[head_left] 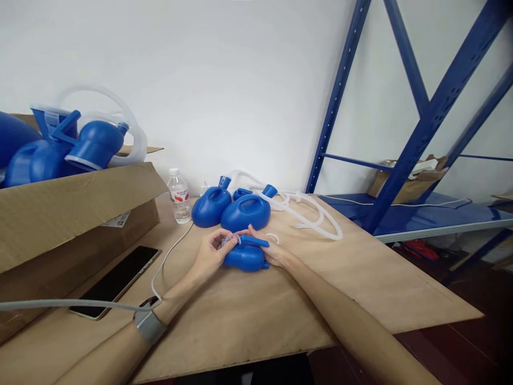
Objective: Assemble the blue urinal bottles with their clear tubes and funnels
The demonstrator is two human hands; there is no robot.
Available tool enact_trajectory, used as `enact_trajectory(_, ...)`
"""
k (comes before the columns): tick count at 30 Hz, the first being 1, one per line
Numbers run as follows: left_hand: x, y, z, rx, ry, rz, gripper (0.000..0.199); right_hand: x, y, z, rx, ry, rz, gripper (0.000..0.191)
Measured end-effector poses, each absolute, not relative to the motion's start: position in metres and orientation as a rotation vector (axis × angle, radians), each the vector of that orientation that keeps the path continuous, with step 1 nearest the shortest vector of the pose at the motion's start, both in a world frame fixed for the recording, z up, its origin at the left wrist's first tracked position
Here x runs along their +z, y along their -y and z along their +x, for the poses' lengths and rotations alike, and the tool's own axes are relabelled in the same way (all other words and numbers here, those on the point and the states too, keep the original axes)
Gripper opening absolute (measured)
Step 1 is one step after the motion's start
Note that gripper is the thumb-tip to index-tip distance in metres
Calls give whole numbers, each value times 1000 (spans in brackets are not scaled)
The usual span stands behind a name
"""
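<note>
1. The left hand (211, 250) is pinching thin, clear, soft-looking plastic (238, 239) at the nine o'clock end of a rounded, glossy blue plastic vessel (245, 259); its thumb and index finger are closing on the rim.
2. The right hand (276, 253) is supporting the vessel from three o'clock, fingers curling behind it; their exact grasp is partly hidden.
3. The vessel is lying sideways over the brown tabletop (240, 315), with larger blue plastic jugs (246, 215) sitting towards twelve o'clock.
4. It is probably feeling light, hollow and fairly stiff, its smooth curves tending to slip or roll. The straight blue bar (255, 242) along its top is offering a firm hold, the body a steadying one; the clear plastic is calling for gentler pressure.
5. Towards ten o'clock, a clear plastic bottle (183, 212) is carrying a red-and-white label (180, 196), its writing too blurred to read. A white sticker (119, 220) on the brown cardboard box (76, 206) is showing illegible dark print.
</note>
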State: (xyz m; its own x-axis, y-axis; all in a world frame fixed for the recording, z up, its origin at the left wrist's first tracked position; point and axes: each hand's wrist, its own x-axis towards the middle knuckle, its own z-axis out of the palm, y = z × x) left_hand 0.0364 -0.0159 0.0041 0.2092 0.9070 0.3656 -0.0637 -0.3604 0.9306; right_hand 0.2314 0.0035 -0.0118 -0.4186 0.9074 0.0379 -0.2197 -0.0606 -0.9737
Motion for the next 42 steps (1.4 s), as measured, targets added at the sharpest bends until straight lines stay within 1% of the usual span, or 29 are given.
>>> enact_trajectory(3, 3, 14, 36, 1418, -852, 1582, 32, -7, -9, 234, 1536, 1203, -816, 73)
enact_trajectory(5, 2, 12, 35, 1469, -886, 1608, 29, 1, -9, 237, 1412, 1256, -791, 78)
enact_trajectory(7, 1, 11, 34, 1487, -919, 1625, 28, 9, -3, 238, 1205, 1476, -795, 70)
enact_trajectory(11, 0, 14, 33, 1485, -940, 1647, 25, 17, 15, 230, 677, 1817, -959, 41)
enact_trajectory(17, -1, 18, 34, 1471, -986, 1729, 24, 13, 29, 218, 294, 1917, -1055, 28)
enact_trajectory(20, -3, 18, 34, 1480, -967, 1763, 22, 10, 30, 216, 67, 1909, -1100, 34)
enact_trajectory(22, -4, 18, 34, 1482, -945, 1775, 21, 7, 29, 215, 19, 1870, -1128, 34)
enact_trajectory(26, -5, 19, 35, 1421, -875, 1730, 22, 0, 24, 217, 3, 1864, -1114, 22)
enact_trajectory(28, -5, 19, 37, 1387, -844, 1684, 25, -3, 21, 220, -3, 1875, -1074, 19)
enact_trajectory(34, -3, 21, 40, 1346, -827, 1644, 26, -3, 21, 224, -86, 1909, -925, 19)
enact_trajectory(42, -2, 23, 39, 1320, -924, 1703, 27, -5, 24, 221, -374, 1848, -889, 22)
